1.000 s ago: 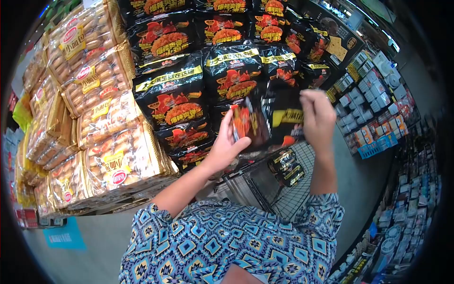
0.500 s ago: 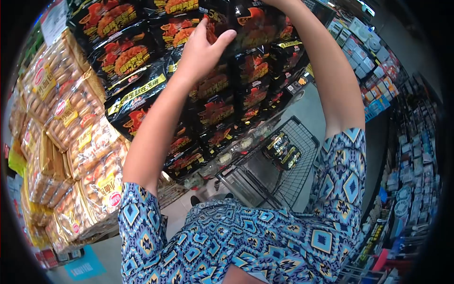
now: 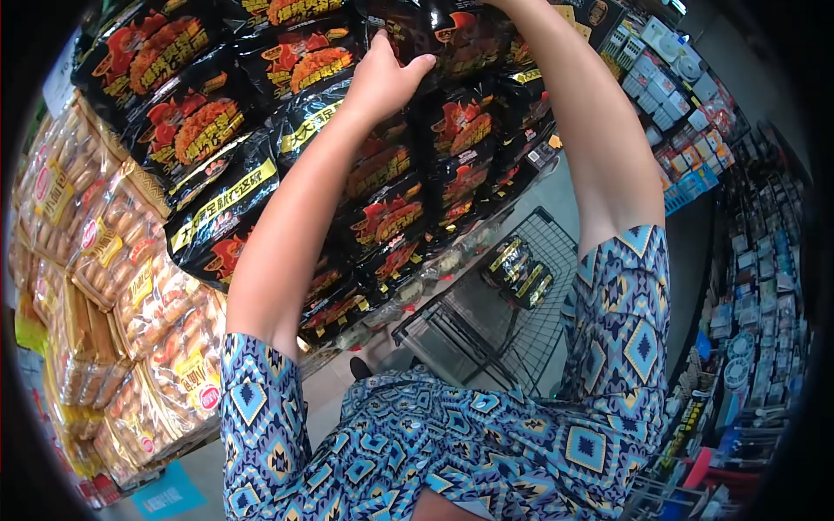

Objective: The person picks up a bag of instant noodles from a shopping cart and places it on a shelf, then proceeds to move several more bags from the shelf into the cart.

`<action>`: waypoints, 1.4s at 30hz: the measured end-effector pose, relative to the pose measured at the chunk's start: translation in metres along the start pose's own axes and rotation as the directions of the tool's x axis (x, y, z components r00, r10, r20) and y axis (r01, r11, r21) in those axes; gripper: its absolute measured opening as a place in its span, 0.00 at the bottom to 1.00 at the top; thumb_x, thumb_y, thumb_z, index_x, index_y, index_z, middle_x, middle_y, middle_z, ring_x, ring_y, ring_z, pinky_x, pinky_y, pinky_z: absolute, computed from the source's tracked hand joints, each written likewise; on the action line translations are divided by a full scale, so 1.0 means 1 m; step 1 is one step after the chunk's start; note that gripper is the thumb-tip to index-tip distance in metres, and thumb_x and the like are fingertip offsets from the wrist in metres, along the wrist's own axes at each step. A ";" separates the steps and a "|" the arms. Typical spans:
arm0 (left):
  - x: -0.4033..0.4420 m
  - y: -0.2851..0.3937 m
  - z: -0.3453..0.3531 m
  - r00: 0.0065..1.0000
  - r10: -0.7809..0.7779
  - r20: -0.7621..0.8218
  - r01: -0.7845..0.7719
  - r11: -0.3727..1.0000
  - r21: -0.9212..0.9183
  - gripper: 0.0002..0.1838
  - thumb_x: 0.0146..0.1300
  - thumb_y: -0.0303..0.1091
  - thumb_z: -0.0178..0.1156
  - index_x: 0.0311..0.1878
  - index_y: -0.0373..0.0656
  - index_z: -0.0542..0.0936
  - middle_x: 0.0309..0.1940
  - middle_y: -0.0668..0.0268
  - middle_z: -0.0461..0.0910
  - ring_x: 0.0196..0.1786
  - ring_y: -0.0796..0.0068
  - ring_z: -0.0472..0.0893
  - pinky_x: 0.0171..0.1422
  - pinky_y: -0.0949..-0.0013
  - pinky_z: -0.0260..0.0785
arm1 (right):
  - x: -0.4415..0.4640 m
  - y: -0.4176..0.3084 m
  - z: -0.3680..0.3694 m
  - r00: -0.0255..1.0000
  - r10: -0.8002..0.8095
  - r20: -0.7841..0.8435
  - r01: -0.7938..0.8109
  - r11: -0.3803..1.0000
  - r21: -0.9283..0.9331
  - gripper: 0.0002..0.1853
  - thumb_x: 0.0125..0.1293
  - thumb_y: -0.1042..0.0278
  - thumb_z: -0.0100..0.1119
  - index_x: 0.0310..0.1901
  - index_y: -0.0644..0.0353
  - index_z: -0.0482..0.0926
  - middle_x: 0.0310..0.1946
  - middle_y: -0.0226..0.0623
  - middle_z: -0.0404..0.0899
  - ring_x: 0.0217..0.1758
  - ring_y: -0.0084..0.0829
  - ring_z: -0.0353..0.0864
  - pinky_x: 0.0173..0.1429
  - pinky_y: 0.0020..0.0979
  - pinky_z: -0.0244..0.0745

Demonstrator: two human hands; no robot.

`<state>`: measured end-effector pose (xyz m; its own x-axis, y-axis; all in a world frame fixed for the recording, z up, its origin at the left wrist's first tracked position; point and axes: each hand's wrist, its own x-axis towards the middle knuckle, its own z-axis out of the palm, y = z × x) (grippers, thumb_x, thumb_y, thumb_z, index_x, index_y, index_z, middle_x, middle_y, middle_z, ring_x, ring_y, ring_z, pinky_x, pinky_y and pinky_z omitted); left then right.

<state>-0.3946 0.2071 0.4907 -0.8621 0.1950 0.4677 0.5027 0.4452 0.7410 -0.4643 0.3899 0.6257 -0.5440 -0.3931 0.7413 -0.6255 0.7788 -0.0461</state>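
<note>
My left hand [image 3: 388,78] is at the upper middle of the head view, against the end of a glossy black pack of instant noodles [image 3: 460,39] in the top of a tall stack. Its thumb and forefinger are spread around the pack's near corner; the other fingers are mostly hidden. My right arm [image 3: 591,113] reaches up to the same pack's other side, but the right hand is cut off by the top edge, so its fingers do not show. More black noodle packs [image 3: 195,126] with red and yellow print surround the left hand and forearm.
Clear bags of small bread rolls [image 3: 104,243] are piled at the left. A shopping cart [image 3: 547,330] stands below the stack, with black packs [image 3: 519,273] in it. Shelves of household goods [image 3: 756,321] line the right side. A blue floor sign [image 3: 169,493] lies lower left.
The stack and the bread pile have shifted a little left and down in view as my head moved. Both arms keep nearly the same pose, the left hand still at the black pack.
</note>
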 end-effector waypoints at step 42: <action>0.020 -0.012 0.022 0.986 -0.115 -0.125 0.127 0.987 0.095 0.33 0.64 0.53 0.64 0.57 0.29 0.73 0.50 0.48 0.82 0.54 0.56 0.82 0.59 0.61 0.72 | -0.130 0.087 0.021 0.681 0.583 0.443 -0.693 0.709 0.132 0.25 0.65 0.59 0.68 0.57 0.67 0.76 0.42 0.39 0.85 0.37 0.28 0.84 0.43 0.30 0.81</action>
<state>-0.4192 0.2247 0.4811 -0.8993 0.0324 0.4361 0.3811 0.5473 0.7452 -0.4596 0.4981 0.5114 -0.9829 -0.0299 0.1817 -0.1405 0.7597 -0.6349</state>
